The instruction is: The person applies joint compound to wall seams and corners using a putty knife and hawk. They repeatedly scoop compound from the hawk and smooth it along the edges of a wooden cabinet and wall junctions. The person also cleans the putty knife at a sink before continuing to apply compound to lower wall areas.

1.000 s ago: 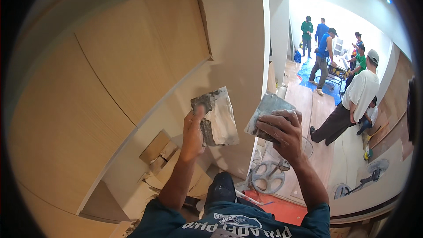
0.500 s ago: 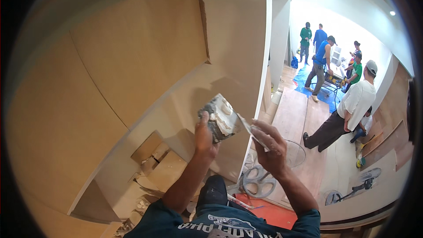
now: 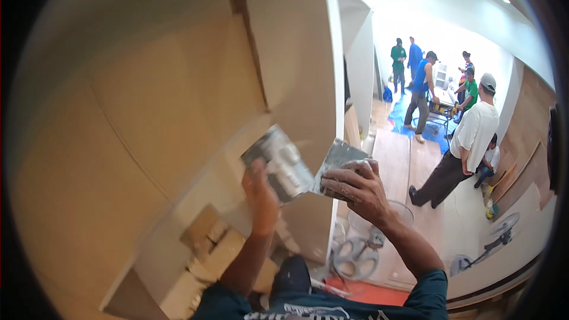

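Note:
In front of my chest, my left hand (image 3: 262, 201) grips a flat, square metal scraper plate (image 3: 278, 157) with white putty smeared over its face. The fingers wrap its near left edge, with the thumb on top. Just to the right, my right hand (image 3: 357, 185) holds a second grey putty scraper (image 3: 339, 155), its fingers spread across the blade. Its lower left edge meets or nearly meets the putty-covered plate; blur hides whether they touch. White dust coats the right fingers. Behind the plate stands a pale cabinet side panel (image 3: 296, 65).
Large wooden cabinet boards (image 3: 136, 95) fill the left. Cut board pieces (image 3: 237, 237) lie below my left arm. A fan with a round base (image 3: 355, 259) stands near a red sheet (image 3: 379, 291). A person in white (image 3: 477, 127) stands right; several others work around a saw table (image 3: 441, 109).
The right-hand scraper has turned from edge-on to showing its flat face, with its edge beside the plate. My left hand has tilted the plate and moved slightly left. The view has shifted.

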`<control>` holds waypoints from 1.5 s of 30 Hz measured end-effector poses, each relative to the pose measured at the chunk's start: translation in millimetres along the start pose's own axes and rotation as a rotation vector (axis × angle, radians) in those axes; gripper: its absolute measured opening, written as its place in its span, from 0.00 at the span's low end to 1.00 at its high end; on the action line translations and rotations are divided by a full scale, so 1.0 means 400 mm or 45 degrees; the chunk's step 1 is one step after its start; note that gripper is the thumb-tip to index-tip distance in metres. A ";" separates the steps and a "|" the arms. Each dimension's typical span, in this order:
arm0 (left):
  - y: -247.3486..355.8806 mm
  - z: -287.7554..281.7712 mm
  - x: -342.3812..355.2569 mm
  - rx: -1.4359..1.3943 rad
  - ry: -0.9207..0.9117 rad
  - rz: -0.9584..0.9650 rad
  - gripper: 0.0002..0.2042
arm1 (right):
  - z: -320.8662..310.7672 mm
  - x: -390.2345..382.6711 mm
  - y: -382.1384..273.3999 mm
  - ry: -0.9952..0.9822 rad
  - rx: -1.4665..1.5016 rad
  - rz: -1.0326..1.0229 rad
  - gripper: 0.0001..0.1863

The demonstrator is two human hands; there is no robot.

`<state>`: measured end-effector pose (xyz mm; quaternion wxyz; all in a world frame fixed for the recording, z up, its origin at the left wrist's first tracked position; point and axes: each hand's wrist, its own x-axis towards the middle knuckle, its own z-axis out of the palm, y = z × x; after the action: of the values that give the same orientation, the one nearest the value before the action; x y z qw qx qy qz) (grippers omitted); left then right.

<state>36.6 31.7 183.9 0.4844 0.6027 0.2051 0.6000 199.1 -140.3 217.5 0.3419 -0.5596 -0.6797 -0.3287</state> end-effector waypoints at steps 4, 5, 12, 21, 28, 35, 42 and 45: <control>0.171 -0.098 0.039 -0.377 0.300 -0.058 0.24 | -0.052 0.132 0.166 0.616 0.097 0.055 0.13; 0.180 -0.127 0.037 -0.338 0.407 -0.096 0.24 | -0.046 0.202 0.214 0.810 0.186 0.114 0.13; 0.116 -0.269 -0.065 -0.272 0.330 -0.083 0.23 | -0.075 0.635 0.435 1.141 -0.171 0.082 0.19; 0.063 -0.404 -0.138 0.054 0.619 -0.258 0.21 | -0.038 0.796 0.500 1.172 -0.142 0.052 0.24; 0.106 -0.242 -0.119 -0.048 0.551 -0.251 0.20 | -0.036 0.803 0.523 1.226 -0.131 0.005 0.21; 0.100 -0.227 -0.088 -0.136 0.314 -0.296 0.24 | -0.085 0.791 0.529 0.928 -0.176 -0.049 0.21; 0.126 -0.136 -0.058 -0.142 0.173 -0.511 0.26 | -0.189 0.732 0.569 0.629 -0.283 -0.107 0.18; 0.160 -0.081 -0.068 -0.388 0.128 -0.585 0.25 | -0.184 0.659 0.574 0.726 -0.167 -0.064 0.17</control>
<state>-19.9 -8.4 216.9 0.6821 0.4301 0.2674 0.5274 395.4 -23.8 492.1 0.4739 -0.4486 -0.5472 -0.5242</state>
